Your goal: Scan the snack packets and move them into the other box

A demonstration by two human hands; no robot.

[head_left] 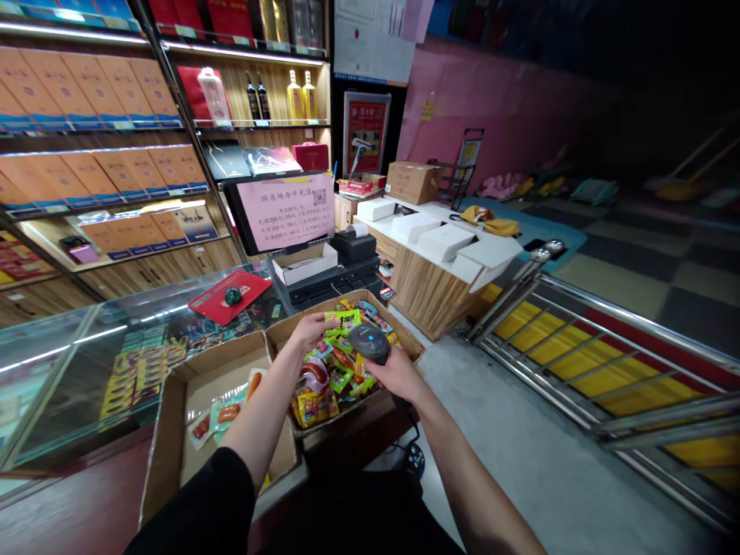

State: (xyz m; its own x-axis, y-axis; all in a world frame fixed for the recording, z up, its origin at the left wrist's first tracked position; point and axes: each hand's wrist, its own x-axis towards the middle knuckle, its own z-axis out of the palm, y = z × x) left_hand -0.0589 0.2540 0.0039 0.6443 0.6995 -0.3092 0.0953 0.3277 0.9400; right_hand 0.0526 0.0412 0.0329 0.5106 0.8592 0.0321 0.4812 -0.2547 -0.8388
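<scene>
My left hand [311, 332] pinches a green snack packet [342, 317] over the right-hand cardboard box. Wrapped round the handle of a dark barcode scanner [368, 341] is my right hand [398, 371], with the scanner's head close to the packet. Below both hands, the right box [413, 344] holds many colourful snack packets, among them a yellow one [317, 406] and wrapped sausages. The left cardboard box [173, 401] holds several wrapped sausages [230, 412] on its bottom, partly hidden by my left forearm.
Behind the boxes stand a monitor with a pink sign [283, 212], a small white box [305, 264] and a black printer [354, 245]. A red sheet [230, 297] lies on the glass counter [139, 316]. Metal railings [555, 331] stand at the right.
</scene>
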